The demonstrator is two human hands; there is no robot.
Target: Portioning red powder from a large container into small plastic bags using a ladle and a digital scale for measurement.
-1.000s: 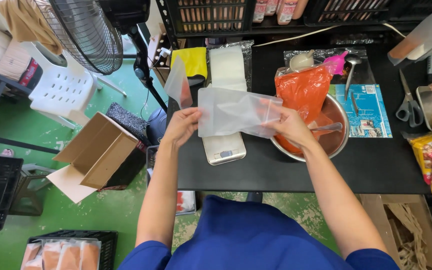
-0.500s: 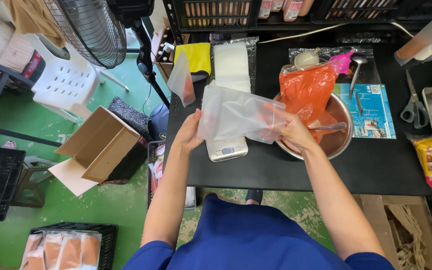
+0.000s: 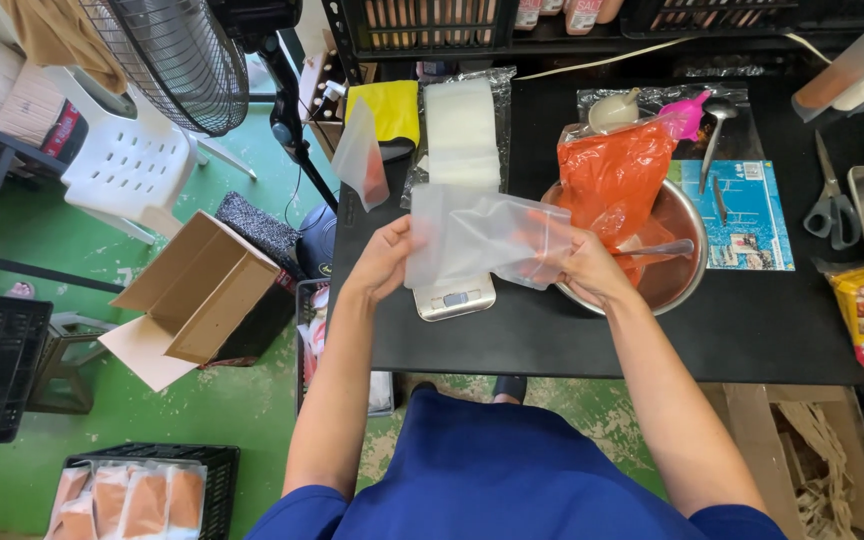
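Observation:
Both my hands hold an empty clear plastic bag (image 3: 477, 240) stretched sideways above a small silver scale (image 3: 455, 298). My left hand (image 3: 384, 258) grips its left edge and my right hand (image 3: 577, 262) grips its right edge. Right of it stands a metal bowl (image 3: 687, 212) with a spoon (image 3: 660, 249) in it and a large bag of orange powder (image 3: 612, 175) leaning over it. All of this rests on a black table (image 3: 732, 320).
A stack of clear bags (image 3: 460, 130), a yellow cloth (image 3: 383, 110), a small filled pouch (image 3: 362, 158), a funnel (image 3: 615, 108), a pink scoop (image 3: 687, 113) and scissors (image 3: 829, 205) lie on the table. An open cardboard box (image 3: 207, 290), fan (image 3: 177, 55) and white chair (image 3: 127, 165) stand left.
The clear bag has been drawn a little toward me and now hangs lower over the scale. Both hands keep their grip on it.

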